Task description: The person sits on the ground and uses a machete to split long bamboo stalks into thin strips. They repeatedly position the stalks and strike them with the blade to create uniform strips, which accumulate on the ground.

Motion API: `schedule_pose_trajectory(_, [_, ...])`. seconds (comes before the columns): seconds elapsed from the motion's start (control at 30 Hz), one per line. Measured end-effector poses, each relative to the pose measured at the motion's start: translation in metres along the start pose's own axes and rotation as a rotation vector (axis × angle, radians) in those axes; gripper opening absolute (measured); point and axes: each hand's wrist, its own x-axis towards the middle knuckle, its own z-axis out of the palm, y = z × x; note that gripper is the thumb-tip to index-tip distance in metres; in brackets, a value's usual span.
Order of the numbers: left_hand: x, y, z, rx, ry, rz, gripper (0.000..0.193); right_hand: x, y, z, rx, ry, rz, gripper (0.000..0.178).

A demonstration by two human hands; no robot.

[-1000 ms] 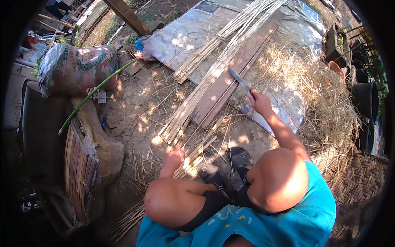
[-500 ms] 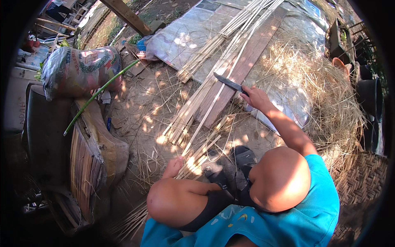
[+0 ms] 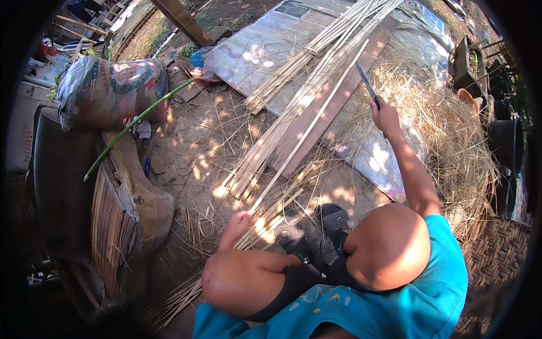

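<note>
My left hand [image 3: 239, 221] is closed on the near end of a thin bamboo strip [image 3: 307, 131]. The strip runs away from me over a brown wooden board [image 3: 316, 133]. In my right hand [image 3: 386, 117] is a knife [image 3: 366, 82], gripped by its handle, with the dark blade pointing up and away to the left. The blade is above the board's right edge, apart from the strip. Beside the strip, on the board's left, lies a long bundle of split bamboo strips [image 3: 265, 144]. More short strips [image 3: 276, 212] lie on the ground by my left hand.
A heap of fine shavings [image 3: 451, 135] spreads at right over a plastic sheet [image 3: 237, 62]. A stuffed sack [image 3: 113, 90], a green bamboo stem [image 3: 132, 124] and a worn wooden block [image 3: 149, 209] stand at left. A woven mat [image 3: 499, 260] lies at lower right.
My right hand has moved up, away and to the right with the knife, off the strip. My left hand still holds the strip's near end.
</note>
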Motion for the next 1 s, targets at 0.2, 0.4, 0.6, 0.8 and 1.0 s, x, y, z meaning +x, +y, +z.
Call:
schedule_pose_trajectory(0.2, [0.056, 0.071, 0.059, 0.411, 0.25, 0.413, 0.031, -0.203, -0.137, 0.053, 0.209, -0.73, -0.538, 0.046])
schedule_pose_trajectory(0.4, [0.04, 0.049, 0.058, 0.566, 0.38, 0.65, 0.026, -0.054, -0.003, 0.035, -0.025, -0.163, -0.052, 0.038])
schedule_pose_trajectory(0.6, [0.063, 0.079, 0.041, 0.404, 0.046, 0.182, 0.054, -0.082, -0.05, 0.03, 0.093, -0.239, -0.127, 0.038])
schedule_pose_trajectory(0.8, [0.054, 0.035, 0.036, 0.346, 0.062, 0.108, 0.057, -0.168, -0.122, 0.054, 0.11, -0.607, -0.276, 0.047])
schedule_pose_trajectory(1.0, [0.038, 0.049, 0.034, 0.38, 0.034, 0.089, 0.052, -0.184, -0.125, 0.053, 0.114, -0.635, -0.525, 0.046])
